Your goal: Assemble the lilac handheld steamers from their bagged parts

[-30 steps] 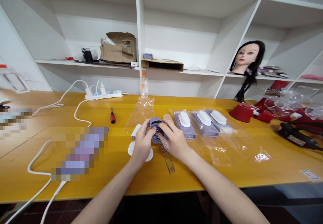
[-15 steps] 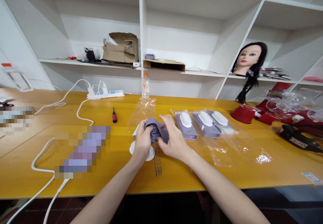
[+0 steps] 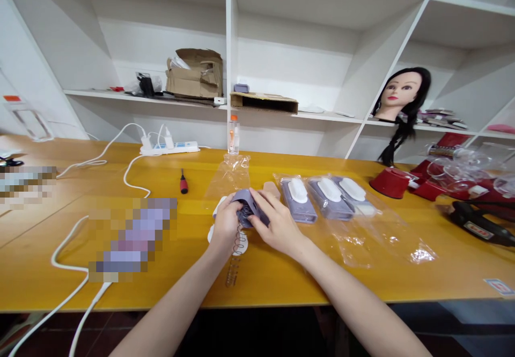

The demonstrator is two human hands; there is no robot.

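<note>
Head view: I have both hands on the purple housing [image 3: 246,197], above the table [image 3: 193,239], in front of the shelving. Left hand [image 3: 226,218]: thumb bent in at the dark opening, fingers pinching the housing wall from its left side. Right hand [image 3: 278,225]: fingers laid against the upper right of the housing, thumb at its lower edge, closing on it from that side. A metal coil spring [image 3: 234,260] extends from the underside of the housing toward the near edge; its upper attachment I cannot make out. A white disc [image 3: 245,243] lies partly hidden by the left hand. Right of the hands: three purple units [image 3: 301,211] with white oval tops. Farther left: a red-handled screwdriver [image 3: 184,185].
</note>
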